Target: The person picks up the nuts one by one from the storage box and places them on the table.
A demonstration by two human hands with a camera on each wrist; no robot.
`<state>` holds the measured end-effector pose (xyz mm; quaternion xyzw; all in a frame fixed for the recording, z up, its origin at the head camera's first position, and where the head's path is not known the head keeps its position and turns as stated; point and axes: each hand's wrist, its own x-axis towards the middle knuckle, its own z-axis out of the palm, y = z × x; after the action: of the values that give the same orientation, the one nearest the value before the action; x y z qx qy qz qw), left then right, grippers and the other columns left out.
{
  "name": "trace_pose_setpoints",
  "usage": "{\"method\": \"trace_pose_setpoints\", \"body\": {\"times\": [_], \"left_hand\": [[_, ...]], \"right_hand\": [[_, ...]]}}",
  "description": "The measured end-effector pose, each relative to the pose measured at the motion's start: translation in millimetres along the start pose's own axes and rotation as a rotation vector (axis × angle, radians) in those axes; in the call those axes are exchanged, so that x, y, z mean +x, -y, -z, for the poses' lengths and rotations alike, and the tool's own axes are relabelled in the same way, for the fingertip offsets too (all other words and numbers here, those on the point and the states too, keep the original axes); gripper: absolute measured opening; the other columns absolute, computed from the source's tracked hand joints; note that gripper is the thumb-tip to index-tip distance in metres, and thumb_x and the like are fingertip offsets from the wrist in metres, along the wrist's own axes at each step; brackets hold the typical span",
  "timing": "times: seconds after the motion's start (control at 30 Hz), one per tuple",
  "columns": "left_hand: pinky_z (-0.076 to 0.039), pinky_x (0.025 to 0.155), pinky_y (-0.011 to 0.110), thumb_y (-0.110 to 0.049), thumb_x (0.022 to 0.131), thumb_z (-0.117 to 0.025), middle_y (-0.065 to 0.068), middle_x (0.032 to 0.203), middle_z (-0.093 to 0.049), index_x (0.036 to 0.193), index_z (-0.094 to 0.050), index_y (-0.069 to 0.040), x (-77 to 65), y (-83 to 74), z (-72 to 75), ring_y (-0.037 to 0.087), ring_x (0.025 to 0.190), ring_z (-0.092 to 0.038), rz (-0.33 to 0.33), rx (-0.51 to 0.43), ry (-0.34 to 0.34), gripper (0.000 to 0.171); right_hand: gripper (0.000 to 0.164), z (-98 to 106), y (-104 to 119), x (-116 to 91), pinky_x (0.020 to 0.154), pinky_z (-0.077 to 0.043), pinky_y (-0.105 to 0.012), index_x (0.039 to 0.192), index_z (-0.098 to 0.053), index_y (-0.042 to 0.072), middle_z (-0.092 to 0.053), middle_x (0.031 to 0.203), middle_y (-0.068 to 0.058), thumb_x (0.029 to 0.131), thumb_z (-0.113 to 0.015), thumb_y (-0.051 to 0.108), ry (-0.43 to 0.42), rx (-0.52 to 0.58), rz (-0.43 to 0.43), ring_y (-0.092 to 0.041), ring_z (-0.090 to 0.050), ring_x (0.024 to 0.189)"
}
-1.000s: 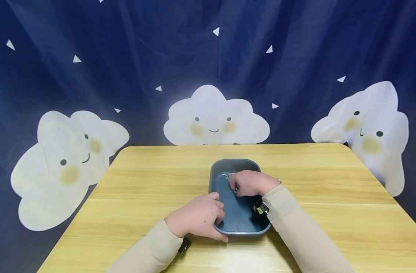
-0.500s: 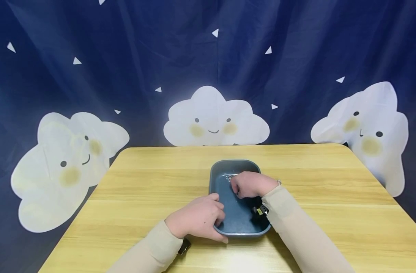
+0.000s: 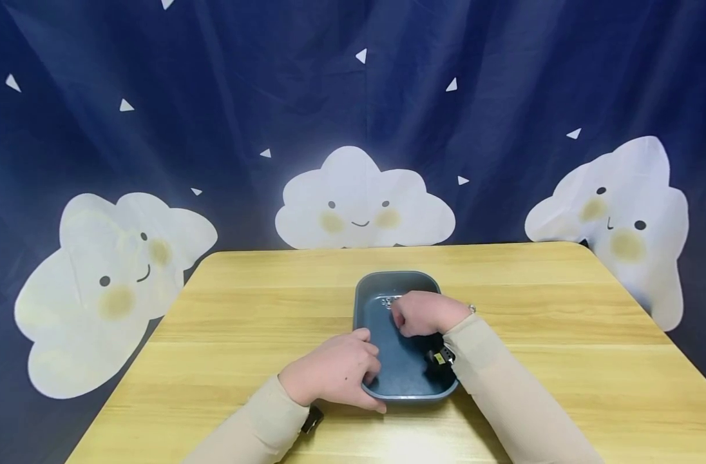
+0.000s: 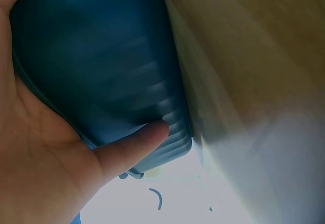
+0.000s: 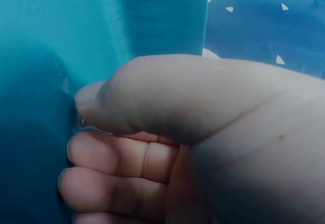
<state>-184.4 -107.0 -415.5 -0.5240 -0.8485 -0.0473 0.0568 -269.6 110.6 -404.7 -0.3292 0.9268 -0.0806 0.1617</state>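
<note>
A dark blue-green rectangular tub (image 3: 396,367) stands on the table, its long side running away from me. My left hand (image 3: 335,370) grips its near left corner, fingers over the rim. In the left wrist view the left thumb (image 4: 137,145) presses the ribbed outer wall. Inside the tub, my right hand (image 3: 425,314) is down near the floor, fingers curled. The right wrist view shows the right thumb (image 5: 147,94) closed towards the index finger, with a tiny glint at the tip; a small shiny piece seems pinched there, mostly hidden. Several small shiny ring-like pieces (image 3: 386,302) lie beyond these fingertips.
The wooden table (image 3: 260,296) surrounds the tub. A dark blue curtain (image 3: 231,96) with white clouds hangs behind the far edge. Small dark wrist cameras, such as the right one (image 3: 442,356), sit under both sleeves; the right one is just over the tub's right side.
My right hand has shifted slightly and its fingers dipped; a shiny bit below them, visible a second ago, is now hidden. The left hand and tub stay put.
</note>
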Motion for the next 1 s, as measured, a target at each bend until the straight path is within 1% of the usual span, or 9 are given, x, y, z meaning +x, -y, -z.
{"method": "trace_pose_setpoints", "body": {"times": [0.2, 0.33, 0.53, 0.63, 0.73, 0.87, 1.0], "left_hand": [[-0.026, 0.063, 0.021, -0.067, 0.071, -0.08, -0.019, 0.062, -0.033, 0.055, -0.044, -0.028, 0.4, -0.3, 0.5, 0.008, 0.068, -0.029, 0.007, -0.007, 0.001, 0.055], [-0.025, 0.062, 0.02, -0.067, 0.071, -0.08, -0.019, 0.062, -0.033, 0.055, -0.044, -0.028, 0.2, -0.3, 0.9, 0.008, 0.068, -0.029, 0.01, -0.007, 0.005, 0.055], [-0.025, 0.062, 0.02, -0.067, 0.071, -0.079, -0.019, 0.061, -0.033, 0.054, -0.044, -0.028, -0.5, -0.4, 0.8, 0.008, 0.068, -0.029, 0.005, -0.016, 0.006, 0.055], [-0.025, 0.062, 0.02, -0.067, 0.071, -0.08, -0.019, 0.061, -0.033, 0.054, -0.044, -0.028, -0.4, -0.6, 1.0, 0.008, 0.068, -0.029, 0.005, -0.017, 0.005, 0.055], [-0.025, 0.062, 0.02, -0.067, 0.071, -0.08, -0.02, 0.062, -0.033, 0.054, -0.044, -0.028, -0.1, -0.9, 1.4, 0.008, 0.068, -0.029, 0.008, -0.012, 0.005, 0.055], [-0.025, 0.062, 0.019, -0.067, 0.07, -0.08, -0.02, 0.062, -0.033, 0.054, -0.044, -0.028, 0.1, -1.4, 1.9, 0.008, 0.068, -0.029, 0.011, -0.003, 0.004, 0.055], [-0.024, 0.061, 0.019, -0.067, 0.07, -0.08, -0.02, 0.062, -0.032, 0.054, -0.044, -0.028, -0.3, -1.4, 1.0, 0.008, 0.068, -0.028, 0.009, 0.0, -0.001, 0.055]], "right_hand": [[0.015, 5, 2, -2, 0.066, -0.045, -0.03, 0.078, -0.062, 0.021, -0.058, 0.072, 0.009, 0.087, -0.068, 0.011, -0.016, 0.012, 0.02, -0.011, -0.052, 0.066], [0.012, 7, 3, -5, 0.066, -0.046, -0.03, 0.08, -0.062, 0.021, -0.057, 0.072, 0.01, 0.087, -0.068, 0.012, -0.043, 0.014, 0.02, -0.011, -0.053, 0.067], [0.014, 12, 4, -10, 0.065, -0.046, -0.031, 0.079, -0.06, 0.023, -0.056, 0.071, 0.01, 0.088, -0.066, 0.014, -0.1, 0.006, 0.01, -0.011, -0.053, 0.066], [0.014, 18, 4, -15, 0.064, -0.045, -0.032, 0.078, -0.06, 0.023, -0.056, 0.072, 0.009, 0.088, -0.066, 0.015, -0.132, 0.013, -0.004, -0.012, -0.052, 0.065], [0.012, 26, 4, -21, 0.064, -0.045, -0.032, 0.08, -0.06, 0.023, -0.057, 0.074, 0.01, 0.089, -0.066, 0.017, -0.146, 0.022, -0.031, -0.012, -0.052, 0.065], [0.011, 35, 4, -31, 0.063, -0.044, -0.032, 0.081, -0.061, 0.022, -0.057, 0.075, 0.009, 0.089, -0.065, 0.015, -0.166, 0.044, -0.045, -0.013, -0.053, 0.066], [0.01, 43, 5, -42, 0.064, -0.045, -0.033, 0.082, -0.062, 0.021, -0.057, 0.075, 0.008, 0.088, -0.065, 0.014, -0.192, 0.053, -0.041, -0.014, -0.053, 0.067]]}}
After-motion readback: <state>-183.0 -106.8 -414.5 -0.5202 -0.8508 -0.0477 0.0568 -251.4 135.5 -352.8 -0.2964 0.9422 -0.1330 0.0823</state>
